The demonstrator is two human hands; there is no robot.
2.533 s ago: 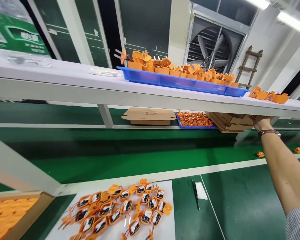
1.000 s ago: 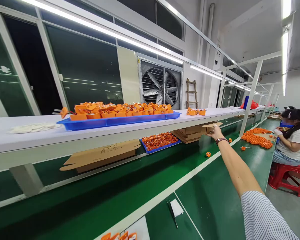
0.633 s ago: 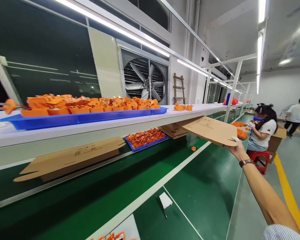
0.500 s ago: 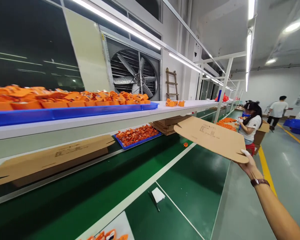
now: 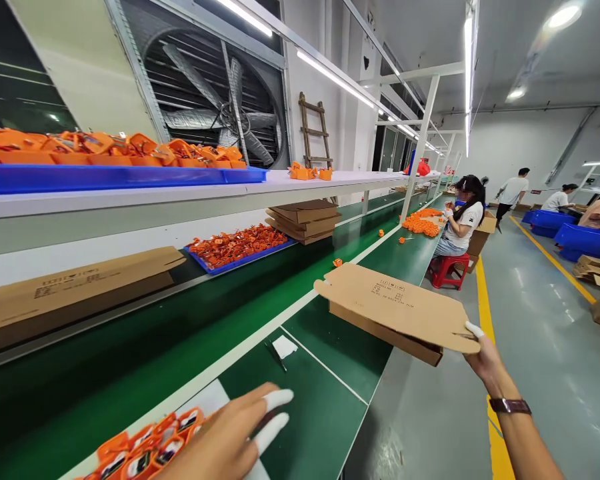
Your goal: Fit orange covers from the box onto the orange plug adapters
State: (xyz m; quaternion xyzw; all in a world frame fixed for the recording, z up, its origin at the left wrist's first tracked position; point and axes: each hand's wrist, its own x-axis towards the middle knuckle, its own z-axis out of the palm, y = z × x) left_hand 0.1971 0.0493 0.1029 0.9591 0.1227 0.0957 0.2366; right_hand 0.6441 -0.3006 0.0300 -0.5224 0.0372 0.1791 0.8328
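My right hand (image 5: 486,357) grips the near right corner of a flat cardboard box (image 5: 395,300) with printed text on its lid flap. Its thumb, in a white finger cot, presses on top. The box is held over the front edge of the green bench, tilted slightly. Lower in view, my left hand (image 5: 235,427) reaches forward with nothing in it, two fingers in white cots stretched out and apart. Beneath and beside it lie orange plastic parts (image 5: 150,443) on a white sheet. A scrap of white paper (image 5: 284,347) and dark tweezers (image 5: 276,357) rest beyond it.
Another cardboard box (image 5: 80,283) stands at left under the shelf. Behind are a blue tray (image 5: 210,269) of small orange-red parts and stacked cardboard (image 5: 303,220). A shelf (image 5: 145,200) overhangs the belt. A co-worker (image 5: 463,220) sits farther along the bench.
The cardboard box in my right hand has come lower and nearer, and its side now shows. My left hand has entered from below. The view has shifted right and downward.
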